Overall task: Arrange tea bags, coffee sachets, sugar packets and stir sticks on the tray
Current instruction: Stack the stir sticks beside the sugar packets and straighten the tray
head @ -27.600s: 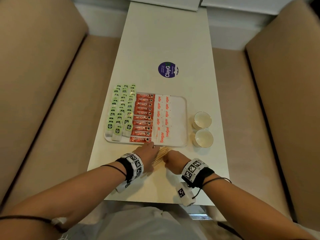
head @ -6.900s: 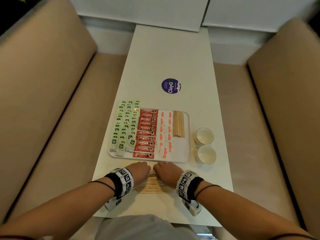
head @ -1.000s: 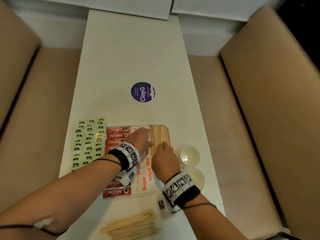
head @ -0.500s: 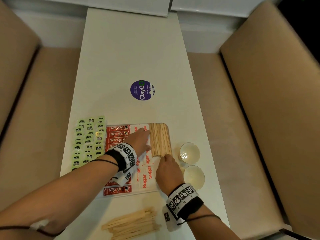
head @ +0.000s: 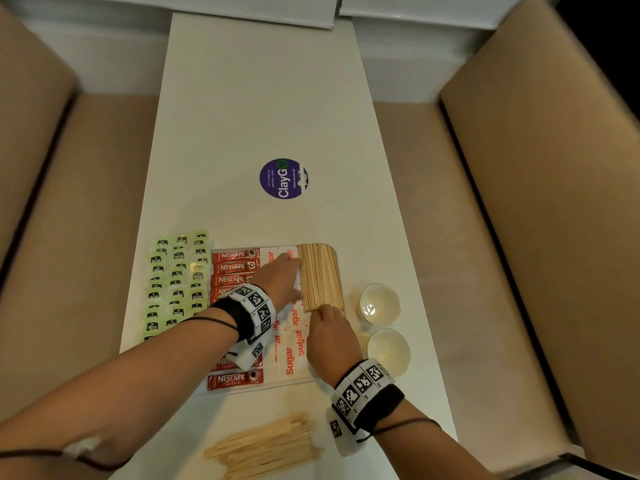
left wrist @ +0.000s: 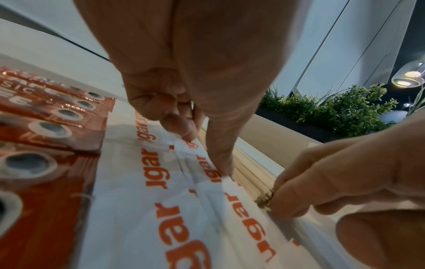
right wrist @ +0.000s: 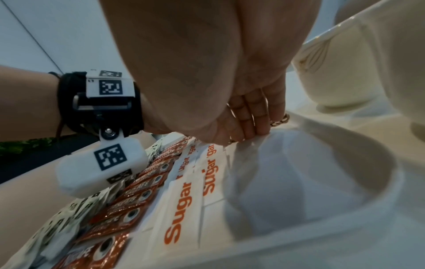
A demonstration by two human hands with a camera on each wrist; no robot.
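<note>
A white tray (head: pixel 317 377) holds rows of green tea bags (head: pixel 176 282), red coffee sachets (head: pixel 235 268), white sugar packets (head: pixel 289 355) and a flat bundle of wooden stir sticks (head: pixel 322 275) at its far right. My left hand (head: pixel 291 277) lies over the sugar packets, its fingers against the bundle's left side. In the left wrist view its fingertips (left wrist: pixel 220 163) press down beside the sticks (left wrist: pixel 248 174). My right hand (head: pixel 323 311) touches the bundle's near ends with its fingertips (left wrist: pixel 282 202). A loose pile of stir sticks (head: pixel 266 445) lies on the table near me.
Two small white cups (head: pixel 379 303) (head: pixel 389 351) stand just right of the tray. A round purple sticker (head: pixel 283 178) lies further up the narrow white table (head: pixel 259 98). Beige bench seats run along both sides.
My right hand has slid back from on top of the stir sticks to their near ends. My left hand has stayed against the bundle's left side.
</note>
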